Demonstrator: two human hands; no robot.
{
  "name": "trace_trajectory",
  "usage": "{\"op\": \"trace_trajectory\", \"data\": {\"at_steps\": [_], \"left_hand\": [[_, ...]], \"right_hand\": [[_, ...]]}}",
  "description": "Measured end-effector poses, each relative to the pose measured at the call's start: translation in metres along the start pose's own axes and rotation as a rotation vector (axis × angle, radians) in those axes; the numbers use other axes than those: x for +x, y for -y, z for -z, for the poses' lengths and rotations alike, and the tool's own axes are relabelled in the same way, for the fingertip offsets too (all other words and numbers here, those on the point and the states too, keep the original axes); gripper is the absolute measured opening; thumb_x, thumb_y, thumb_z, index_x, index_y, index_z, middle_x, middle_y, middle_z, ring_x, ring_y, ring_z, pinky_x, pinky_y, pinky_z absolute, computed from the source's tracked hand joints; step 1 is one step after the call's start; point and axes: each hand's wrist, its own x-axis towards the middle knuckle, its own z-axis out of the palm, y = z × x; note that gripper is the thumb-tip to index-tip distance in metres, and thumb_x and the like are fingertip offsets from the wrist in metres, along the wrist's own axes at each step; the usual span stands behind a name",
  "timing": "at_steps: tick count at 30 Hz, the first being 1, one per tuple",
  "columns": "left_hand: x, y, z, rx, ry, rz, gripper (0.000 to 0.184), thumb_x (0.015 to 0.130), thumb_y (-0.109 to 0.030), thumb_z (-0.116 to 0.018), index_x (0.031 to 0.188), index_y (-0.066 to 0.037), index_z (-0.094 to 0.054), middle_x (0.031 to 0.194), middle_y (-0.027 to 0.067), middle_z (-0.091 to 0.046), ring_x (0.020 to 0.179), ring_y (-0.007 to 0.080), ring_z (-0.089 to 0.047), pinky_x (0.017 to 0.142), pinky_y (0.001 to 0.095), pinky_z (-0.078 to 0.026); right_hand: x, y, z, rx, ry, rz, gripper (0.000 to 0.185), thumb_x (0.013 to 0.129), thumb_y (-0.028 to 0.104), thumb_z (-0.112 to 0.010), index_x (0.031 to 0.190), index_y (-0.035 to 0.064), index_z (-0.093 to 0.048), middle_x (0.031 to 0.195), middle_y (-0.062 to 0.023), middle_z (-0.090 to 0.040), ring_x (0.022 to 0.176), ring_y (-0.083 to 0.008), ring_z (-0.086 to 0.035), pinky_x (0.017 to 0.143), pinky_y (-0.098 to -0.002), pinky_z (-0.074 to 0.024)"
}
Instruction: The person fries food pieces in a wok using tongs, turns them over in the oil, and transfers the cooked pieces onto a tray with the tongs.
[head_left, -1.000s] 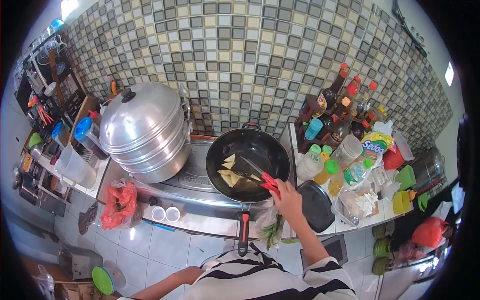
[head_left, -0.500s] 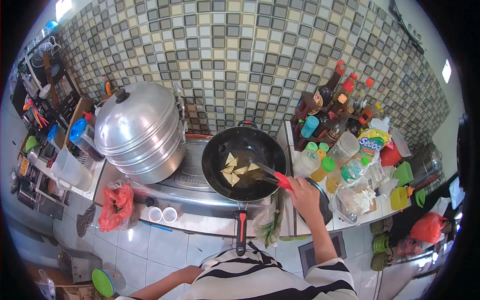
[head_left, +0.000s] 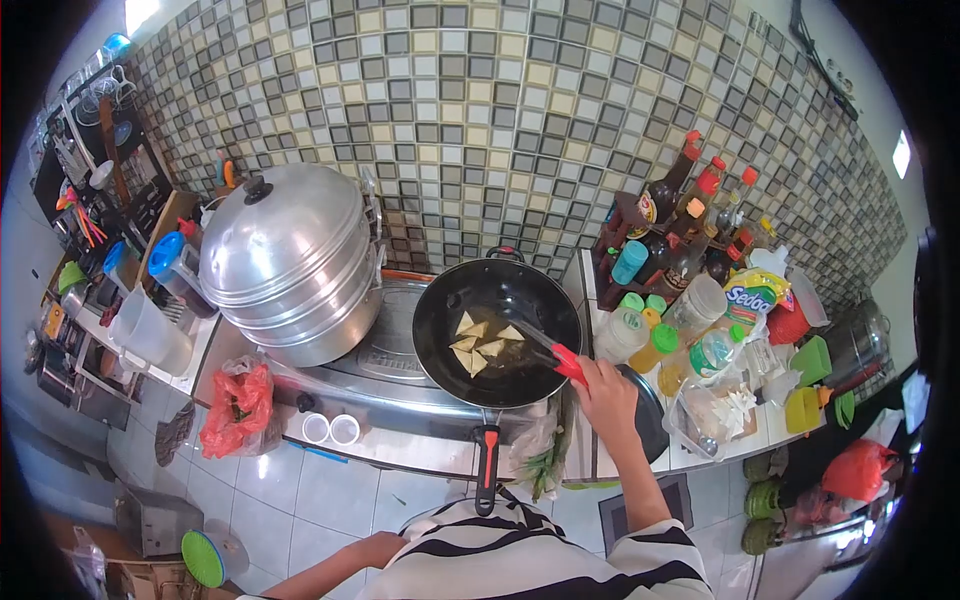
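Note:
A black wok (head_left: 440, 300) sits on the stove, its red-and-black handle (head_left: 487, 468) pointing towards me. Several pale triangular pieces, which look like tofu (head_left: 491, 347), lie in shallow oil at its middle. My right hand (head_left: 604, 388) is closed around the red grips of metal tongs (head_left: 566, 362). The tongs reach into the wok from the right, their tips close to the rightmost pieces; whether they pinch one I cannot tell. My left hand (head_left: 381, 549) rests by my waist against the striped shirt, away from the wok, with its fingers hidden.
Left of the wok stands a large aluminium steamer (head_left: 290, 260). Sauce bottles (head_left: 665, 195) and green-lidded jars (head_left: 622, 335) crowd the right counter, beside a dark round lid (head_left: 645, 420). Two white cups (head_left: 344, 429) and a red plastic bag (head_left: 236, 410) sit at the front edge.
The whole view has shifted slightly. Inside the wok, the tongs and a few triangular pieces have moved a little. My right hand keeps hold of the tongs; my left hand stays put.

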Motion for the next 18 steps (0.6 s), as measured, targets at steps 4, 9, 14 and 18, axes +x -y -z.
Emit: {"op": "trace_trajectory", "data": {"at_steps": [4,9,14,18], "left_hand": [[-0.001,-0.008,0.009,-0.005,0.023,0.014,0.027,0.071,-0.028,-0.058,0.087,-0.006,-0.058,0.084,0.0198,-0.062,0.081,0.0372,-0.058,0.071,0.0432,-0.046],[0.007,0.004,0.001,0.017,0.021,-0.014,0.027,0.071,-0.028,-0.058,0.088,-0.006,-0.059,0.084,0.0193,-0.062,0.081,0.0368,-0.059,0.070,0.0429,-0.047],[0.007,0.005,0.001,0.034,0.039,-0.020,0.027,0.071,-0.028,-0.058,0.088,-0.007,-0.059,0.083,0.0189,-0.062,0.079,0.0363,-0.059,0.068,0.0427,-0.047],[0.008,0.012,-0.007,0.027,-0.006,-0.044,0.027,0.072,-0.028,-0.058,0.087,-0.006,-0.058,0.083,0.0185,-0.062,0.080,0.0362,-0.059,0.068,0.0429,-0.047]], "right_hand": [[-0.007,-0.001,-0.016,-0.012,-0.022,-0.023,0.038,0.067,0.020,-0.067,0.102,0.0103,-0.053,0.076,-0.0041,-0.048,0.069,-0.0198,-0.057,0.056,-0.0299,-0.0463],[-0.007,-0.010,-0.056,-0.041,-0.167,-0.024,0.037,0.068,0.020,-0.067,0.102,0.0103,-0.053,0.078,-0.0030,-0.050,0.071,-0.0193,-0.057,0.056,-0.0289,-0.0477],[0.005,-0.014,-0.068,-0.036,-0.251,-0.024,0.036,0.069,0.019,-0.066,0.102,0.0102,-0.053,0.080,-0.0029,-0.051,0.072,-0.0190,-0.057,0.056,-0.0283,-0.0482],[0.010,-0.010,-0.051,0.041,-0.249,-0.094,0.034,0.072,0.017,-0.065,0.102,0.0083,-0.053,0.080,-0.0060,-0.053,0.071,-0.0224,-0.057,0.059,-0.0319,-0.0478]]}}
